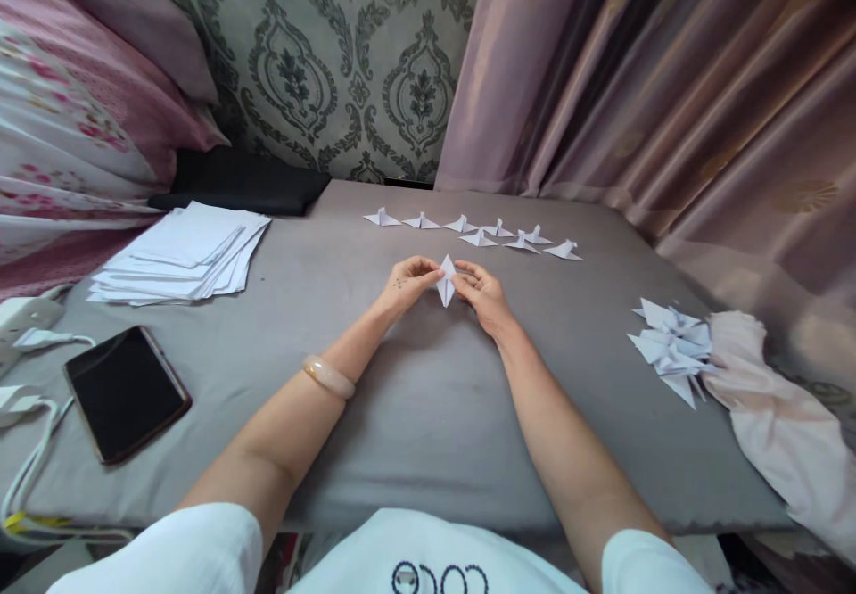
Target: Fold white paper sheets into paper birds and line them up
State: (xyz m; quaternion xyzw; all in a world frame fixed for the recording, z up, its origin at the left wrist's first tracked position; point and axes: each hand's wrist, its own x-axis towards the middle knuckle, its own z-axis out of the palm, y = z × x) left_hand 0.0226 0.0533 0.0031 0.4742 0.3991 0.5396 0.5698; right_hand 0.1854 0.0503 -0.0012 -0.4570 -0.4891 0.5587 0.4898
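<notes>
A small diamond of folded white paper point(446, 284) is held upright above the middle of the grey-covered table point(428, 433). My left hand point(411, 280) pinches its left edge between thumb and fingers. On the opposite edge, my right hand point(485, 293) grips it the same way. A faint crease runs down the lower half of the paper. Beyond my hands, several small folded paper figures with pointed wings point(478, 238) stand in two loose rows.
At the left lies a stack of white paper sheets point(180, 255), with a phone point(127, 393) and white cables point(33, 460) nearer me. A pile of pointed folded papers point(672, 344) rests at the right beside a bunched pale cloth point(782, 416). Curtains point(669, 86) hang behind.
</notes>
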